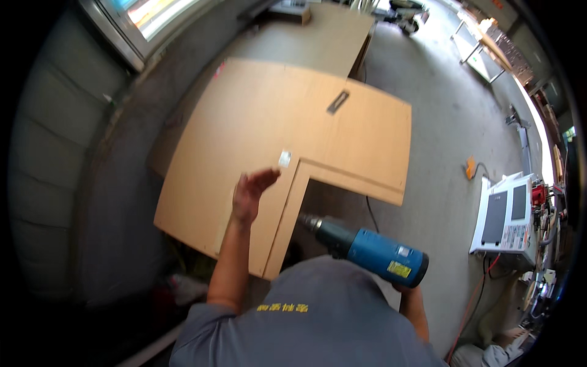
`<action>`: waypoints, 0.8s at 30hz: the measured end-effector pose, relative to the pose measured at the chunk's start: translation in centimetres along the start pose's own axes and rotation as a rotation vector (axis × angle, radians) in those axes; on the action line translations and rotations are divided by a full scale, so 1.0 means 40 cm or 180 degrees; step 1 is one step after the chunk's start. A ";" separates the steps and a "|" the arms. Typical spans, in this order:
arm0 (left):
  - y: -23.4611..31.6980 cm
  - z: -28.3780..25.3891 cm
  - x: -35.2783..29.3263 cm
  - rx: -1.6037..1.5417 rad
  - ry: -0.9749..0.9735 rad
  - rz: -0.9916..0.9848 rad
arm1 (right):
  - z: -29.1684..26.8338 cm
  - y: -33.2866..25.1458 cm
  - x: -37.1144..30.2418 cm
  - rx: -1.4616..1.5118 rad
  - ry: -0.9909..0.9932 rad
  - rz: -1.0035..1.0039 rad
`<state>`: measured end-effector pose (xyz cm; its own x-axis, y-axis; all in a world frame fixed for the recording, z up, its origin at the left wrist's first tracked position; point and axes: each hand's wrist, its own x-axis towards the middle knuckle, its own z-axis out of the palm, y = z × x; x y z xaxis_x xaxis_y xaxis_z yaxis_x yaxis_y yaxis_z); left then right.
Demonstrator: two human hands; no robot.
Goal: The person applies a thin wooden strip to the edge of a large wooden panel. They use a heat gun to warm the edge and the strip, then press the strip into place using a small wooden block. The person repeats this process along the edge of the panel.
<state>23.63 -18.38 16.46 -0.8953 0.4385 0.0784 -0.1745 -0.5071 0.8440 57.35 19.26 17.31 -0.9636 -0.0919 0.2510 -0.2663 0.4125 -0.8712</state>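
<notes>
My left hand (252, 194) is over a light wood-coloured L-shaped panel (244, 122), fingers stretched out together and nothing in them. Whether it touches the surface I cannot tell. A blue heat gun (373, 252) with a metal nozzle lies across the notch in the panel, its nozzle pointing left at the notch's inner edge. My right hand (406, 290) is mostly hidden beneath the body of the heat gun and holds it. A lighter band (351, 177) borders the notch on two sides. Near my left fingertips sits a small pale label (285, 159).
A dark narrow rectangular piece (338, 102) lies on the panel's far part. Behind stands another wood-topped table (318, 37). A white machine (505, 214) with cables is on the right. A dark cord (372, 214) hangs by the notch. A window (153, 18) is at the upper left.
</notes>
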 end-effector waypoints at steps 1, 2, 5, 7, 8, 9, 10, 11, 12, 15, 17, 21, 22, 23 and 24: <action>-0.006 0.008 0.017 0.0029 -0.0024 -0.0056 | 0.001 -0.012 0.011 0.0068 -0.0037 0.0109; -0.010 0.006 0.029 0.0072 -0.0014 -0.0161 | 0.004 -0.025 0.024 0.0152 -0.0081 0.0208; -0.086 -0.028 0.088 0.0222 -0.0099 -0.0522 | 0.022 -0.026 0.030 -0.0385 -0.0243 0.0573; -0.148 -0.080 0.137 0.1692 0.0017 -0.0365 | 0.034 -0.018 0.007 -0.1058 -0.0473 0.0769; -0.183 -0.153 0.177 0.2964 0.0150 -0.0185 | 0.047 0.000 0.002 -0.1407 -0.0587 0.0820; -0.214 -0.241 0.213 0.4243 0.0254 0.0005 | 0.060 0.021 0.001 -0.1755 -0.0709 0.0846; -0.227 -0.317 0.244 0.5224 0.0751 0.0100 | 0.077 0.023 0.041 -0.1393 -0.0501 0.0918; -0.247 -0.381 0.244 0.6178 0.1252 0.0188 | 0.090 0.022 0.083 -0.1042 -0.0326 0.0985; -0.272 -0.399 0.232 0.6205 0.1314 0.0068 | 0.100 0.022 0.122 -0.0727 -0.0158 0.1078; -0.288 -0.380 0.266 0.6048 0.1457 0.0000 | 0.100 0.046 0.160 -0.0981 -0.0207 0.1478; -0.285 -0.380 0.247 0.5789 0.1459 0.0004 | 0.103 0.045 0.227 -0.0778 -0.0264 0.1655; -0.271 -0.373 0.243 0.5801 0.1471 -0.0025 | 0.122 0.027 0.335 -0.0917 -0.0403 0.1599; -0.269 -0.376 0.245 0.5809 0.1480 -0.0017 | 0.127 0.024 0.369 -0.0908 -0.0449 0.1488; -0.268 -0.379 0.245 0.5814 0.1487 -0.0009 | 0.133 0.031 0.368 -0.0957 -0.0411 0.1522; -0.267 -0.380 0.245 0.5817 0.1493 -0.0001 | 0.143 0.042 0.358 -0.1008 -0.0372 0.1555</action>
<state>10.49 -19.95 0.13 -0.9747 0.0674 0.2129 0.1346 0.9380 0.3194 42.95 13.47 17.04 -0.9737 0.0849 -0.2113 0.2116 0.6808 -0.7013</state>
